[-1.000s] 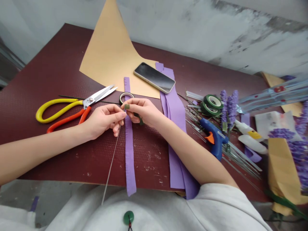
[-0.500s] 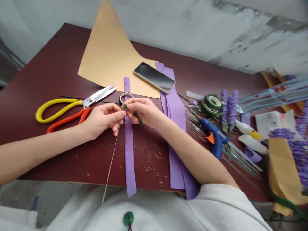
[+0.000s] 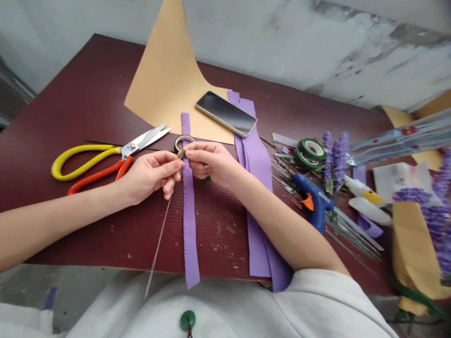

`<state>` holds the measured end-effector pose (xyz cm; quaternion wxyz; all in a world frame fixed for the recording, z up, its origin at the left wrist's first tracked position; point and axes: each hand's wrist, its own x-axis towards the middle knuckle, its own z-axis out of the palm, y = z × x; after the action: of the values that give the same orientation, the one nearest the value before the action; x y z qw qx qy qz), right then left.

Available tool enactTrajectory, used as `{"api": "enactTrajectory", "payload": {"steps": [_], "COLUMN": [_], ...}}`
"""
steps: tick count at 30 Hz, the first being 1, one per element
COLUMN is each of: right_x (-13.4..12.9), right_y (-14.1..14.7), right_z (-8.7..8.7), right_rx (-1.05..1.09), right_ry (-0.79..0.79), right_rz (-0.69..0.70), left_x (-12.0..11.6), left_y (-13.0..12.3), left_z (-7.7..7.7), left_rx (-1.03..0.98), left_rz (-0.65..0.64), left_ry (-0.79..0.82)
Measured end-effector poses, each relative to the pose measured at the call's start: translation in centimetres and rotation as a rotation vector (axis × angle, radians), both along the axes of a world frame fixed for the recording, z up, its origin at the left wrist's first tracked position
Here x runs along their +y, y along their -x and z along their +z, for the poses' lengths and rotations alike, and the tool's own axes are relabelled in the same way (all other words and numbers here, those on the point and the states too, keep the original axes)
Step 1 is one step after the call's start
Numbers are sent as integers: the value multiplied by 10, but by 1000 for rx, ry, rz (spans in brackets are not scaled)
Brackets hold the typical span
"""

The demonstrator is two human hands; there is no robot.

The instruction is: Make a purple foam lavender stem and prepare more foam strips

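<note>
At the left part of the desk (image 3: pixel 70 108) we see large scissors (image 3: pixel 92 162) with yellow and orange handles, and their blades are almost closed. Next to them is our left hand (image 3: pixel 150 176). Its fingers are closed in a pinch on the upper end of a thin metal wire (image 3: pixel 158 244), and this wire goes down past the front edge of the desk.

Our right hand (image 3: pixel 209 164) is just beside the left hand. Its fingers are pinched closed on a narrow green tape (image 3: pixel 208 180) at the top of the wire, and a short end of the tape shows below the hand. Under the hands lies a narrow purple strip (image 3: pixel 188 220) with a fringed edge. Just above them is a small tape roll (image 3: pixel 183 142), at the border of a tan paper sheet (image 3: pixel 165 89). A black phone (image 3: pixel 226 113) lies on this sheet.

More to the right, wide purple strips (image 3: pixel 259 197) hang over the front edge. Then we see two green tape rolls (image 3: pixel 310 154), purple lavender stems (image 3: pixel 334 159) and a blue glue gun (image 3: pixel 312 199). White glue bottles (image 3: pixel 368 209) lie near the right edge.
</note>
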<state>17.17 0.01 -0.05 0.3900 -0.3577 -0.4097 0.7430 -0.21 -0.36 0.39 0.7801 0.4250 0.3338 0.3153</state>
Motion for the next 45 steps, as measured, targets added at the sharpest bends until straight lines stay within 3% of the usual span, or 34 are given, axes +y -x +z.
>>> {"api": "enactTrajectory", "payload": {"steps": [11,20,29,39,45], "right_x": [0,-4,-7,-17,-22], "right_y": [1,3,5,6,8], "right_z": [3,5,13,25,29], "right_rx": [43,-12,19,16,-80], "right_ry": [63,18,64,-18,-71], "right_rz": [9,-28,-78,-47,-95], "left_x": [-2,-3,-5,-10,-14], "left_y": [-2,-1,2,4,5], "left_z": [3,1,7,17,21], "left_rx": [-4,58,138,211,196], "left_rz": [27,67,102,84,87], "left_ry": [-16,-50,-147,-214,-237]}}
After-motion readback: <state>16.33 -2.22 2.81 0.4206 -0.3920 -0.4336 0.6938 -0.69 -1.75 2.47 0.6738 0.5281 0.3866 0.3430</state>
